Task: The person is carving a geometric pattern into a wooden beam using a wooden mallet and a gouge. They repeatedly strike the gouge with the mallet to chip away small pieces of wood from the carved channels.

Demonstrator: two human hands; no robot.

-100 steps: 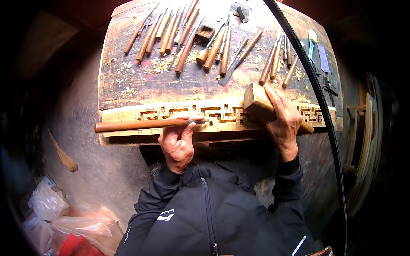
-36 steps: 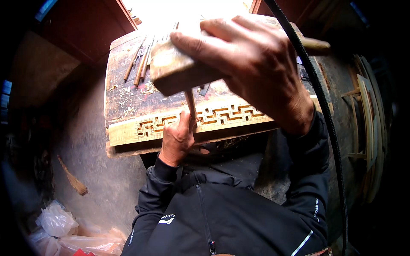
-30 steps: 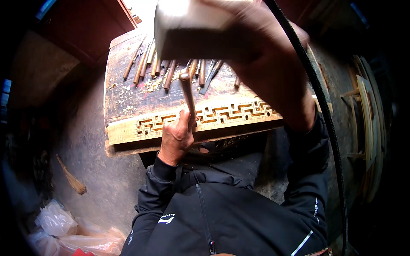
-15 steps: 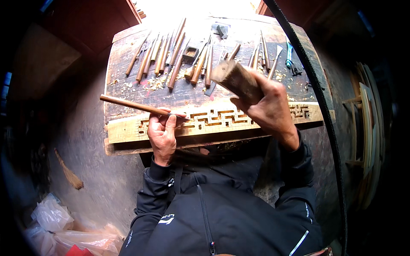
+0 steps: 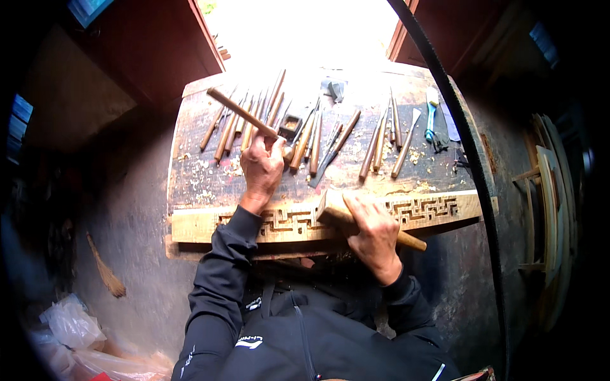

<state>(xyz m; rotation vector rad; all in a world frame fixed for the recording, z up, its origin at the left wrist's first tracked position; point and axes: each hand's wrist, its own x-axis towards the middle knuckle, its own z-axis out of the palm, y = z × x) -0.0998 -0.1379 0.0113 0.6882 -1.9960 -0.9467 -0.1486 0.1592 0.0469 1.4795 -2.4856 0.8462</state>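
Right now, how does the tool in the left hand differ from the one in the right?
The left hand holds a slim chisel, raised and slanting up-left over the tool row. The right hand grips a mallet with a thick blocky head, resting low on the carved fretwork strip. Both look wooden.

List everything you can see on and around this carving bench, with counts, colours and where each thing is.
Worn wooden workbench: one, dark brown, centre.
Carved wooden fret strip: one, pale tan, along the bench's near edge.
Wooden-handled chisels: a row of many, brown, across the far half of the bench.
Blue-handled tool: one, far right of the bench.
Wood chips: scattered, pale, on the benchtop.
Straw hand broom: one, tan, floor at left.
Plastic bags: several, whitish, lower left.
Left hand: holds one brown chisel over the row.
Right hand: grips a pale wooden mallet on the strip.
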